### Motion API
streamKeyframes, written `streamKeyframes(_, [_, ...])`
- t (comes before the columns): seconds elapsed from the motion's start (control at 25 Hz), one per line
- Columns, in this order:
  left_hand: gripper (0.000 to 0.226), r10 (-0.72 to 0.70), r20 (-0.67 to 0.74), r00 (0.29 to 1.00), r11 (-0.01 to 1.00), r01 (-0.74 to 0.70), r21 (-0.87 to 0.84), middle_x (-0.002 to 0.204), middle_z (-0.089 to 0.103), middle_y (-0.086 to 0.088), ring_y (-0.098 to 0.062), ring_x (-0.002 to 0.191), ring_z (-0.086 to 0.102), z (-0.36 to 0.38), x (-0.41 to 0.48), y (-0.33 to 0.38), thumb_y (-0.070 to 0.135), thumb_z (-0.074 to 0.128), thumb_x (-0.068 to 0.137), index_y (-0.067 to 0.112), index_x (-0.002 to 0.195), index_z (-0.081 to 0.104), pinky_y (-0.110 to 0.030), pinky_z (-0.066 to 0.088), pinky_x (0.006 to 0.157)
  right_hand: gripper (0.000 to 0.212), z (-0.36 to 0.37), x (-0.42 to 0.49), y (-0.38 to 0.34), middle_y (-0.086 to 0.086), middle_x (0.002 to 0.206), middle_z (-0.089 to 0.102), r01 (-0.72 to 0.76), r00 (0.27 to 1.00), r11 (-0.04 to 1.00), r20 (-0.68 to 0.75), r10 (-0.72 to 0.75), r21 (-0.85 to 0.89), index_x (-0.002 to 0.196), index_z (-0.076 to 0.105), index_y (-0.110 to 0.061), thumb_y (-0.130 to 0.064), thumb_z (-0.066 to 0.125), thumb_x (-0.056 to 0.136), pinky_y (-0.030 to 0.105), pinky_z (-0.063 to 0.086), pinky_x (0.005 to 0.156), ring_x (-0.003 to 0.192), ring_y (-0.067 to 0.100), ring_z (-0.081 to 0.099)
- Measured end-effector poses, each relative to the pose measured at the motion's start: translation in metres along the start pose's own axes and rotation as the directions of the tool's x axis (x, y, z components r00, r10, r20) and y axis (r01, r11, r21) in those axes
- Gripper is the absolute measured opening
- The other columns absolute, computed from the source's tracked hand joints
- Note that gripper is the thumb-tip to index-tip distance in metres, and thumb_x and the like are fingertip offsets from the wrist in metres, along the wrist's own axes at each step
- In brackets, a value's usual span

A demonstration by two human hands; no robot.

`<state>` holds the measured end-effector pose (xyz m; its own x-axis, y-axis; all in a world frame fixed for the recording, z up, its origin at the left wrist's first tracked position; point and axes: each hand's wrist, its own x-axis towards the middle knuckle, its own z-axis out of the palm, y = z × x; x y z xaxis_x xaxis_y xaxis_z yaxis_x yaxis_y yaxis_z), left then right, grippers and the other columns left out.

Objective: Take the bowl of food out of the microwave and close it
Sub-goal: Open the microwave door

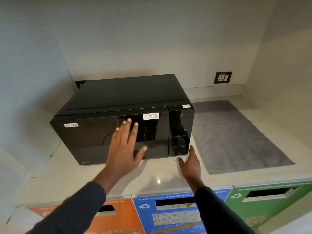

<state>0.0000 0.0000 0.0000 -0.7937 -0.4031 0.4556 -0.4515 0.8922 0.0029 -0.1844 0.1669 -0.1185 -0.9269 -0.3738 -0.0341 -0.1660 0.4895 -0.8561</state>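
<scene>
A black microwave (94, 132) with a "Non-Veg" label stands on the pale counter (67, 179), its glossy door shut. My left hand (125, 146) is spread flat, fingers apart, against or just in front of the door's middle. Lower down, my right hand (190, 164) is open with its fingertips at the bottom right corner of the microwave, below the control panel (180, 134). Neither hand holds anything. No bowl of food is visible; the dark door hides the inside.
A grey mat (236, 137) lies on the counter right of the microwave. A wall socket (222, 77) sits on the back wall. Below the counter's front edge are orange (118, 215), blue (168, 215) and green (270, 200) waste bin fronts.
</scene>
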Motion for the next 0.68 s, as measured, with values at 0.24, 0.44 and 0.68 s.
streamKeyframes(0.24, [0.081, -0.049, 0.005, 0.999, 0.987, 0.048, 0.152, 0.164, 0.035, -0.019, -0.036, 0.153, 0.030, -0.016, 0.054, -0.034, 0.063, 0.032, 0.099, 0.008, 0.159, 0.033, -0.053, 0.022, 0.126, 0.080, 0.009, 0.022, -0.003, 0.006, 0.151, 0.050, -0.004, 1.000, 1.000, -0.020, 0.005, 0.030, 0.154, 0.030, -0.023, -0.023, 0.076, 0.088, 0.046, 0.046, 0.108, 0.136, 0.032, 0.051])
streamKeyframes(0.44, [0.083, -0.044, -0.043, 0.998, 0.984, 0.050, 0.171, 0.163, 0.036, -0.020, -0.038, 0.152, 0.032, -0.011, 0.055, -0.035, 0.064, 0.031, 0.099, 0.005, 0.157, 0.035, -0.054, 0.024, 0.125, 0.083, 0.020, 0.027, -0.002, 0.007, 0.152, 0.046, -0.004, 0.998, 1.000, -0.061, 0.005, 0.020, 0.153, 0.029, -0.021, -0.024, 0.078, 0.086, 0.047, 0.044, 0.110, 0.137, 0.032, 0.045])
streamKeyframes(0.68, [0.088, -0.044, -0.056, 0.997, 0.984, 0.052, 0.167, 0.164, 0.036, -0.020, -0.038, 0.153, 0.030, -0.011, 0.052, -0.030, 0.069, 0.027, 0.098, 0.005, 0.157, 0.036, -0.054, 0.023, 0.125, 0.072, 0.028, 0.029, -0.003, 0.007, 0.142, 0.053, -0.011, 0.986, 1.000, -0.163, 0.014, 0.024, 0.144, 0.039, -0.021, -0.029, 0.079, 0.084, 0.046, 0.050, 0.105, 0.127, 0.029, 0.051])
